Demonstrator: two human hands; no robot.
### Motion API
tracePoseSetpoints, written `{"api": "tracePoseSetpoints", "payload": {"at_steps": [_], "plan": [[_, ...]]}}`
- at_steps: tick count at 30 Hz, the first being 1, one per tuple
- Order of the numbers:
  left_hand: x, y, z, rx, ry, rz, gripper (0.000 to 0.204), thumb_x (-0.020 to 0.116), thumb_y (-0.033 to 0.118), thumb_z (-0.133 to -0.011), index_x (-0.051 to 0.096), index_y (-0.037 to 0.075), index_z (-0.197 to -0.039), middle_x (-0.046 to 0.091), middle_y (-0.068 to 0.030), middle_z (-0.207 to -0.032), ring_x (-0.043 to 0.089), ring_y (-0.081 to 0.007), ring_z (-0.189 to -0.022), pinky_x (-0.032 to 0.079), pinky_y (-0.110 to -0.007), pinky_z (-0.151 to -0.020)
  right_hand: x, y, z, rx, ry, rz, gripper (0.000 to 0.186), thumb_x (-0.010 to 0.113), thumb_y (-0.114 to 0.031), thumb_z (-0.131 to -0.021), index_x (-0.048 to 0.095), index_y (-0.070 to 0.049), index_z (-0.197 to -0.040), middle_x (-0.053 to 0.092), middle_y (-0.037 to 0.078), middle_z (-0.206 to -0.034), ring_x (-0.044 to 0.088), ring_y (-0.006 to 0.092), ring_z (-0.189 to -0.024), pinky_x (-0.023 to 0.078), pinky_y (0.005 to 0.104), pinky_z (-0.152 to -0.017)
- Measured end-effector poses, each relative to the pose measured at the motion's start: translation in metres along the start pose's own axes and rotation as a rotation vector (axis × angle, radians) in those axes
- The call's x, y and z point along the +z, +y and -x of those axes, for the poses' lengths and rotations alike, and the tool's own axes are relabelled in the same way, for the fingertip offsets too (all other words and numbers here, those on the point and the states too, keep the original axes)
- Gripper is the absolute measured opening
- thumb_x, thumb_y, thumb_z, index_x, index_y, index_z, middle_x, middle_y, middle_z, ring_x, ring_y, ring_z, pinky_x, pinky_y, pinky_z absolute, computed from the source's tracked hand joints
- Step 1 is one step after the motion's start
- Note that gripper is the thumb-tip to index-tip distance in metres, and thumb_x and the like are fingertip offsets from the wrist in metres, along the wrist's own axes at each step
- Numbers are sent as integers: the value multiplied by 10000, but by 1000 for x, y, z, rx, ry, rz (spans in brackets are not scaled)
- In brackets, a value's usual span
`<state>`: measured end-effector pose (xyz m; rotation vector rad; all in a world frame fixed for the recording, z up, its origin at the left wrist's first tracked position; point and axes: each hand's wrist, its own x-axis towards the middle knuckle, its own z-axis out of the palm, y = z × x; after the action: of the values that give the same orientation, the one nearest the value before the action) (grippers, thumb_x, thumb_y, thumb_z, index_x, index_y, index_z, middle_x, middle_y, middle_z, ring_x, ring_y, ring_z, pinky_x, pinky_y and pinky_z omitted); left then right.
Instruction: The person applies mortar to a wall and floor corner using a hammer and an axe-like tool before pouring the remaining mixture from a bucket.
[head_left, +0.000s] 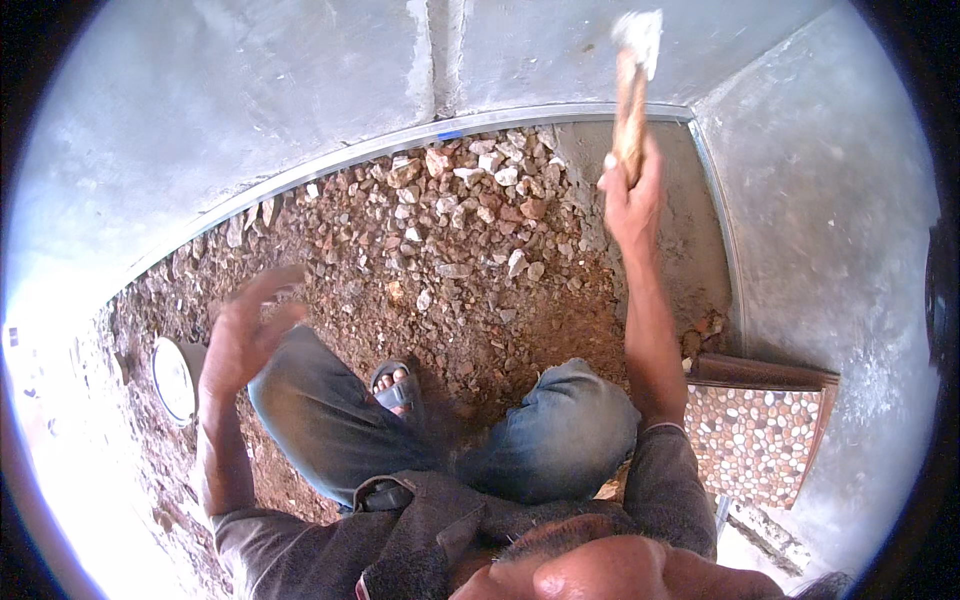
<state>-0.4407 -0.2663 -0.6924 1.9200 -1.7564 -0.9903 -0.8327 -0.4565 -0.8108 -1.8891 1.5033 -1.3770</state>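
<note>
My right hand is raised at the upper right, its fingers wrapped round a wooden-handled mallet. The mallet's whitish head points up against the grey wall, blurred by motion. Beneath that hand lies a strip of smooth grey mortar in the corner between the two walls. On the left, my left hand hovers above my knee with its fingers apart, slightly blurred and holding nothing. Broken stones and brown soil cover the ground in front of me.
A stack of pebble-patterned tiles leans by the right wall. At the left stands a pale bucket. A bent-looking light border strip runs along the foot of the far wall. My sandalled foot rests on the soil.
</note>
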Motion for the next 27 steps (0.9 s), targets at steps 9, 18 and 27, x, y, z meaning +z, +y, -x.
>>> {"api": "tracePoseSetpoints", "payload": {"at_steps": [9,18,27], "plan": [[92,61,-6,768,-531,-301,501,533,386,-846,441,112,-1255,550,-114,-1154,547,-291,-1034,427,-403,-881,44,139,76,264,-671,846,617,514,-212,-870,205,-234,-1404,602,247,-919,614,411,-777,506,461,-676],[90,40,-3,484,-618,-520,511,550,375,-833,429,96,-1244,560,-111,-1110,559,-291,-1018,414,-400,-891,14,47,46,-92,-172,284,607,632,-189,-807,361,-104,-1343,574,207,-1070,566,364,-974,462,428,-779],[95,47,-4,614,-549,-464,523,580,356,-805,434,105,-1240,571,-124,-1012,584,-294,-956,448,-410,-825,46,120,79,319,-709,602,682,595,-181,-812,250,-297,-1389,612,232,-902,610,386,-765,498,455,-679]]}}
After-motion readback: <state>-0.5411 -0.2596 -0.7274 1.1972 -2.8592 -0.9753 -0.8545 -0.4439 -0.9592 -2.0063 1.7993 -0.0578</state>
